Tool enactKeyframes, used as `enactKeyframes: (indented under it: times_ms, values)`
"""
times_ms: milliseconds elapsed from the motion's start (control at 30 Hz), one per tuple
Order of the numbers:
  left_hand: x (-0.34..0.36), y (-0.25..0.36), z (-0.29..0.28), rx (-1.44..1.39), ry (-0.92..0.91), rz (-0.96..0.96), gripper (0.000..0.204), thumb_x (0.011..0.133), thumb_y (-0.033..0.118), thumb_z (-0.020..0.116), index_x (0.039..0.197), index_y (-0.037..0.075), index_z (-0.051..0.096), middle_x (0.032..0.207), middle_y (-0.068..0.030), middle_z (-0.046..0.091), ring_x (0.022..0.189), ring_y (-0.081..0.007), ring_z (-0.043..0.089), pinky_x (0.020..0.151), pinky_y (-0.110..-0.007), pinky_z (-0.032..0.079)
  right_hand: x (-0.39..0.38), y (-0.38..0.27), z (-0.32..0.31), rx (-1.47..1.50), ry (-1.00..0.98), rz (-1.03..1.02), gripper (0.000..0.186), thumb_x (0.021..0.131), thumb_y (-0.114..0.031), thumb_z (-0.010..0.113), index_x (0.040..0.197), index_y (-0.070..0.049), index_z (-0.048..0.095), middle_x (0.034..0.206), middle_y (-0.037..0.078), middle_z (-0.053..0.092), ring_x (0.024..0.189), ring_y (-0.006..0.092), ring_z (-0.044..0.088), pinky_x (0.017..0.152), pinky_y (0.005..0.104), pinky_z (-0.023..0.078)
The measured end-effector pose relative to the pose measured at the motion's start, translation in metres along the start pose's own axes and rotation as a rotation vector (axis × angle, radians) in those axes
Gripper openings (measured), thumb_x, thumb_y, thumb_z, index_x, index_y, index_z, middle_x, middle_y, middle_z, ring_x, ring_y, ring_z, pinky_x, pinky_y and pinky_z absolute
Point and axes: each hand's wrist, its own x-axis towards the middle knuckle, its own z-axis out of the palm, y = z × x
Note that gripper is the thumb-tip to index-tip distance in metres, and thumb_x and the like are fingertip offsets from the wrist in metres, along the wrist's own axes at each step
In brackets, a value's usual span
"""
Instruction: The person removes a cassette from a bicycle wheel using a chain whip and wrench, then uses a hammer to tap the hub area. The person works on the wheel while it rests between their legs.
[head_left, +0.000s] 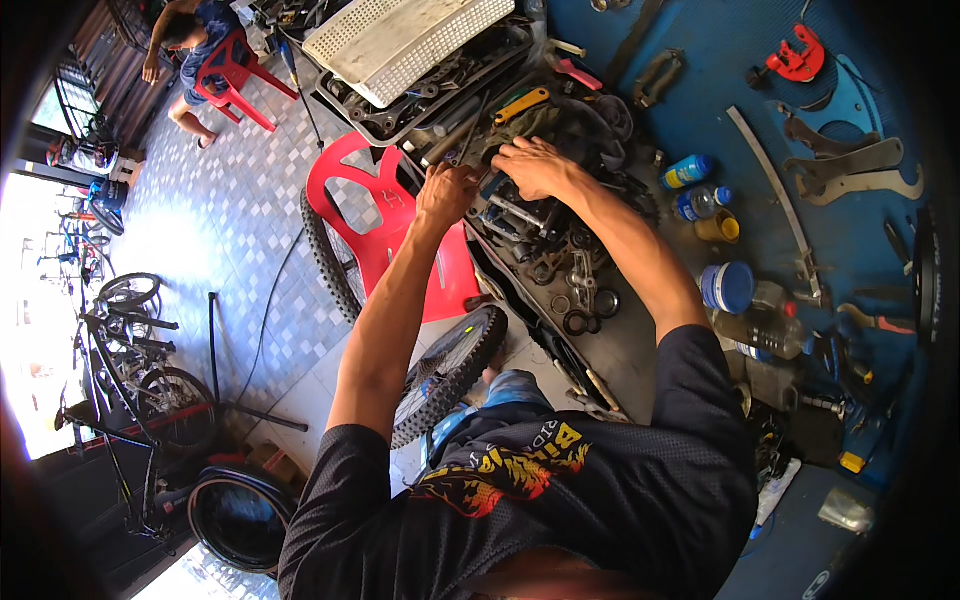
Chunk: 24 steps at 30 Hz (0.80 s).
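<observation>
My left hand [450, 190] and my right hand [528, 165] are close together over a crowded heap of dark metal parts and tools [555, 235] on the workbench. The left hand's fingers are pinched around something small and dark that I cannot make out. My right hand's fingers curl over a dark object, largely hidden beneath them. A yellow-handled tool [520, 103] lies just beyond them. Above, a white perforated basket [405, 45] rests on a metal tray of wrenches [420, 115]. Beside my left forearm is a red plastic chair [445, 280].
A blue mat [720, 90] holds tools, bottles [700, 205] and containers on the right. Bicycle wheels [445, 370] lean below the bench. Bicycles [120, 350] and a tire [235, 520] stand left on the tiled floor. Another person [205, 65] sits on a red chair at upper left.
</observation>
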Motion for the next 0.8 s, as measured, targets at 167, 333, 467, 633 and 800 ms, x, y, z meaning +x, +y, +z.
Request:
enactKeyframes:
  times_ms: [167, 333, 467, 633, 800]
  values:
    - [-0.002, 0.005, -0.004, 0.056, -0.091, -0.012, 0.044, 0.08, 0.022, 0.078, 0.123, 0.026, 0.07, 0.115, -0.0159, 0.066, 0.116, -0.0362, 0.056, 0.1, -0.046, 0.047, -0.007, 0.002, -0.013, 0.016, -0.09, 0.007, 0.045, 0.077, -0.002, 0.058, 0.121, -0.011, 0.057, 0.125, 0.008, 0.058, 0.126, 0.0319, 0.049, 0.107, 0.0459, 0.041]
    - [-0.012, 0.023, 0.001, 0.033, -0.018, -0.113, 0.044, 0.076, 0.036, 0.085, 0.116, 0.02, 0.074, 0.117, -0.0139, 0.062, 0.115, -0.0357, 0.052, 0.098, -0.049, 0.045, -0.017, 0.009, -0.006, 0.019, -0.122, -0.019, 0.035, 0.081, -0.006, 0.061, 0.116, -0.011, 0.062, 0.126, 0.007, 0.06, 0.127, 0.0316, 0.049, 0.106, 0.0469, 0.042]
    - [-0.005, 0.041, 0.007, 0.116, 0.015, -0.12, 0.048, 0.076, 0.04, 0.085, 0.118, 0.02, 0.072, 0.122, -0.0141, 0.058, 0.119, -0.0376, 0.05, 0.097, -0.049, 0.046, -0.02, 0.011, 0.001, 0.028, -0.085, 0.002, 0.037, 0.082, -0.006, 0.059, 0.118, -0.011, 0.064, 0.127, 0.008, 0.061, 0.125, 0.0327, 0.051, 0.106, 0.0462, 0.042]
    - [-0.001, 0.044, 0.009, 0.11, 0.01, -0.108, 0.04, 0.079, 0.036, 0.083, 0.111, 0.014, 0.072, 0.126, -0.0166, 0.06, 0.119, -0.0383, 0.052, 0.098, -0.05, 0.047, -0.034, 0.019, -0.009, 0.122, 0.001, -0.006, 0.033, 0.085, -0.007, 0.058, 0.117, -0.01, 0.067, 0.123, 0.012, 0.064, 0.122, 0.032, 0.055, 0.107, 0.042, 0.043]
    - [0.004, 0.033, 0.01, 0.061, 0.046, -0.137, 0.027, 0.09, 0.017, 0.067, 0.116, 0.008, 0.061, 0.119, -0.0204, 0.062, 0.116, -0.038, 0.059, 0.097, -0.048, 0.05, -0.063, 0.018, -0.028, 0.306, 0.24, 0.031, 0.025, 0.093, -0.008, 0.057, 0.117, -0.007, 0.066, 0.116, 0.012, 0.065, 0.116, 0.033, 0.057, 0.103, 0.0425, 0.045]
